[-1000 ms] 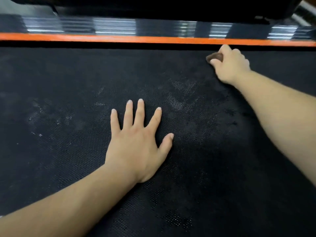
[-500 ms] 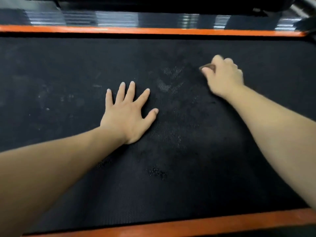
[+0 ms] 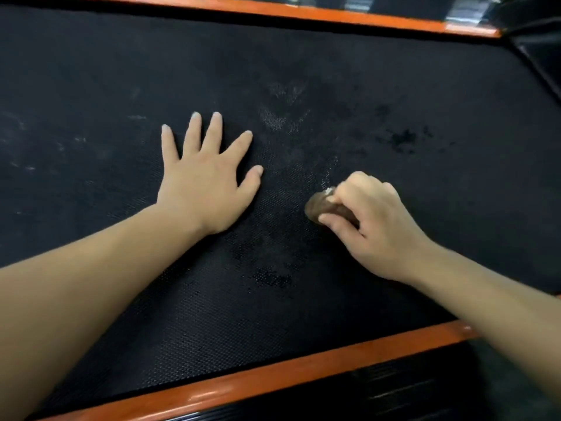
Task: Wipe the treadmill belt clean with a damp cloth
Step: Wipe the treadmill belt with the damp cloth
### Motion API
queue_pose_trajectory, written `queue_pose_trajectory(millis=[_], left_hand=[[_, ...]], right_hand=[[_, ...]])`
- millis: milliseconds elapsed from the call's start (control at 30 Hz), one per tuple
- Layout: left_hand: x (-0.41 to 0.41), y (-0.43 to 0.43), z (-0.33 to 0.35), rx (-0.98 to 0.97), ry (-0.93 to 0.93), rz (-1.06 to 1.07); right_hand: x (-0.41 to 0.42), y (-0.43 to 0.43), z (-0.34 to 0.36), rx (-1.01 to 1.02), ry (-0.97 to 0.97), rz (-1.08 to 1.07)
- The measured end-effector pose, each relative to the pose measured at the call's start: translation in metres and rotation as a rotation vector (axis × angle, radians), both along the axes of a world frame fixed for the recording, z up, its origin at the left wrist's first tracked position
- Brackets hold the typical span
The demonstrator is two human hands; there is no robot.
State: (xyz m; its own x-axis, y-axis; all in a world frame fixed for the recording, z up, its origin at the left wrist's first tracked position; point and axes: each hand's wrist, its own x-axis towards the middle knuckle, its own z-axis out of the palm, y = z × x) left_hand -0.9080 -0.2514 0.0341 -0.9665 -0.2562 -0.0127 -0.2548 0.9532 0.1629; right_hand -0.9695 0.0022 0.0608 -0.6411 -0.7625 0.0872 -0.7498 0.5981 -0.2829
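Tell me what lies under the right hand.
The right hand grips a bunched brown cloth against the black belt. Only one end of the cloth shows past the fingers; the rest is covered.

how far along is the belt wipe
Darker damp-looking patches on the black textured treadmill belt suggest some wiping on the right. In hand: the right hand grips a small brown wadded cloth mid-belt, left hand pressed flat. Still to do: pale dusty smudges at centre and far left.
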Motion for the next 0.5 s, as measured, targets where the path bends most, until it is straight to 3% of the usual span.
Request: queue_pose_trajectory(millis=[67,133,233,400,500], left_hand=[[0.002,-0.001,0.001,0.006,0.002,0.009],[0.004,-0.003,0.000,0.027,0.001,0.005],[0.006,-0.007,-0.001,0.046,0.028,-0.017],[0.000,0.010,0.000,0.063,0.097,0.013],[-0.015,0.034,0.003,0.108,0.112,-0.021]], right_hand=[[-0.013,0.013,0.002,0.057,0.059,0.051],[-0.045,0.015,0.005,0.034,0.125,-0.148],[-0.042,0.002,0.003,-0.033,0.044,-0.357],[0.031,0.014,0.004,0.010,-0.099,0.197],[-0.024,0.031,0.003,-0.004,0.009,0.118]])
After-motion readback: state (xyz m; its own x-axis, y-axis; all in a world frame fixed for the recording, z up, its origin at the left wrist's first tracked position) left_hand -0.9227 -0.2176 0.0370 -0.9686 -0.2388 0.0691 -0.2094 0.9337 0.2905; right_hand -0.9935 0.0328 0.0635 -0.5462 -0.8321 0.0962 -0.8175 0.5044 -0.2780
